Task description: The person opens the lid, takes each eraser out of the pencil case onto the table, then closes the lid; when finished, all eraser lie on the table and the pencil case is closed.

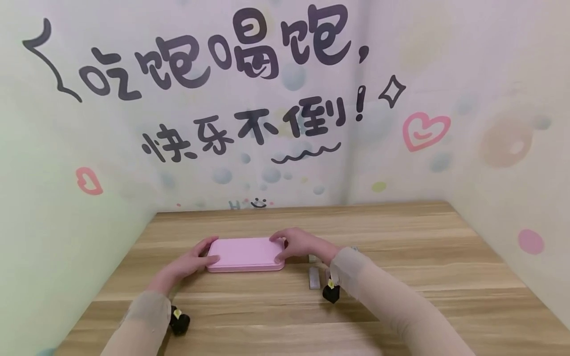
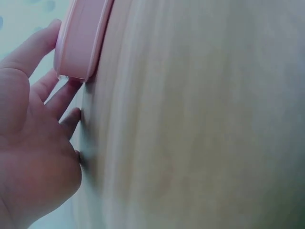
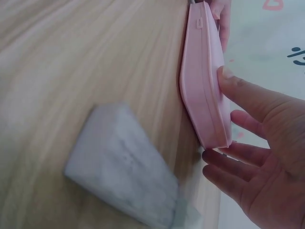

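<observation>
A flat pink case (image 1: 246, 252) with rounded corners lies on the wooden table, its lid closed. My left hand (image 1: 196, 259) holds its left end, thumb near the front corner and fingers round the back corner. At the opposite end my right hand (image 1: 299, 245) grips the case between thumb and fingers. In the right wrist view, a seam and a small raised tab show on the side of the case (image 3: 202, 71), with the right thumb (image 3: 238, 88) pressed on its top face. Fingers of the left hand (image 2: 40, 129) reach under the case's end in the left wrist view.
A small grey block (image 1: 314, 278) lies on the table (image 1: 249, 311) beside the right wrist, with a pale piece (image 3: 186, 215) just behind it. Dark wrist-worn pieces hang below both sleeves. Printed wall cloth (image 1: 267, 183) rises at the table's back edge.
</observation>
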Motion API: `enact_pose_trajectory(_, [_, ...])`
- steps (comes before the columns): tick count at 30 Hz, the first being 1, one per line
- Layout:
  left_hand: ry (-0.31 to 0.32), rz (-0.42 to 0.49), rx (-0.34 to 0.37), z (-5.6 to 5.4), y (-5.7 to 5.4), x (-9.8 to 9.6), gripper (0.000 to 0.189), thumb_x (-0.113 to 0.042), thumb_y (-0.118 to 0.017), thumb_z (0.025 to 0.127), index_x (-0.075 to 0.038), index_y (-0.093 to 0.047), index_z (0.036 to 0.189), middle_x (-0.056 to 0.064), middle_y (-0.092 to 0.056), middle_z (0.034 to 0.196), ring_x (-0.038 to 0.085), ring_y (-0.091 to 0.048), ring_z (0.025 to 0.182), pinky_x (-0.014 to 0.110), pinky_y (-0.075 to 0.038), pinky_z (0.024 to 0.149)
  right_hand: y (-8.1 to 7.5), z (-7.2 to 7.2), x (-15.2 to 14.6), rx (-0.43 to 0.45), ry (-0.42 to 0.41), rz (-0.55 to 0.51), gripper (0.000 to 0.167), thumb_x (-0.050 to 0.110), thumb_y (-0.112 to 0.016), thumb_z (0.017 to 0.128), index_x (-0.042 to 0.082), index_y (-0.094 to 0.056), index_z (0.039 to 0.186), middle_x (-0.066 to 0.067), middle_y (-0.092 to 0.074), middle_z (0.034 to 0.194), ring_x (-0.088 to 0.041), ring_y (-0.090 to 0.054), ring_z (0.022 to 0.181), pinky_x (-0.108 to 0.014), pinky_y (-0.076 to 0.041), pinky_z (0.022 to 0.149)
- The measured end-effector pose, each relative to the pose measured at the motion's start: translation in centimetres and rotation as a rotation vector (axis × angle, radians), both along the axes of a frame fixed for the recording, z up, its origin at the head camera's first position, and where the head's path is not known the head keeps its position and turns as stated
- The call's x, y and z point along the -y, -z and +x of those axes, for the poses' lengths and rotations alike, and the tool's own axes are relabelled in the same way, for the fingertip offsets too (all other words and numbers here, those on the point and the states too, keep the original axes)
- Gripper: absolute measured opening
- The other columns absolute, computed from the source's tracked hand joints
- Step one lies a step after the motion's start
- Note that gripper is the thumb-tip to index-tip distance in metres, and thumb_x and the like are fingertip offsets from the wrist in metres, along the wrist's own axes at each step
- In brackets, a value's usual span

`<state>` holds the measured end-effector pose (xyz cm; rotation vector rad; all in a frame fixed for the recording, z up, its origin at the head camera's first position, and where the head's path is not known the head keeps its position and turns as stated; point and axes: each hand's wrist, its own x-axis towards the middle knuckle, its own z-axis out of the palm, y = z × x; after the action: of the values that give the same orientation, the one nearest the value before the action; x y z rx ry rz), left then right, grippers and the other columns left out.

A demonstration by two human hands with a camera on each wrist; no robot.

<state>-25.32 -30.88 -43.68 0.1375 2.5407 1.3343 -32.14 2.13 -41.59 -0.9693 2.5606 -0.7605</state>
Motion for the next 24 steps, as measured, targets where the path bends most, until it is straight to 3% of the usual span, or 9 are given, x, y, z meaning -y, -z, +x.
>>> enact_pose_trajectory(17, [-0.005,0.012,0.046,-0.8,-0.5,-0.9,0.083,-0.037,-0.067,0.091,-0.01,-0.022,0.155,0.024,-0.011,0.158,0.044,-0.004,0.144,0.063,-0.007,0.11,0.3,-0.9,-0.8,-0.009,-0.004,-0.003,0.057,0.029,-0.082,0.079,0.014,-0.062,0.13,-0.005,-0.061,0.124,-0.015,-0.055,0.091,-0.031,-0.047,0.085])
enact_pose_trajectory(20, [0.017,0.038,0.013,-0.7,-0.7,-0.6,0.083,-0.034,-0.064,0.094,-0.009,-0.015,0.156,0.025,-0.011,0.158,0.046,-0.006,0.143,0.062,-0.009,0.111,-0.1,-0.8,-0.9,-0.003,-0.024,0.013,0.059,0.029,-0.08,0.081,0.014,-0.059,0.134,-0.006,-0.06,0.124,-0.016,-0.056,0.094,-0.033,-0.047,0.086])
enact_pose_trajectory(24, [0.014,0.063,-0.09,-0.7,-1.4,0.3,0.08,-0.03,-0.056,0.099,-0.008,-0.005,0.156,0.025,-0.01,0.158,0.049,-0.005,0.141,0.065,-0.009,0.109,-1.3,-0.8,-2.3,-0.026,-0.06,0.035,0.06,0.033,-0.071,0.088,0.015,-0.05,0.142,-0.009,-0.052,0.138,-0.027,-0.055,0.115,-0.041,-0.044,0.097])
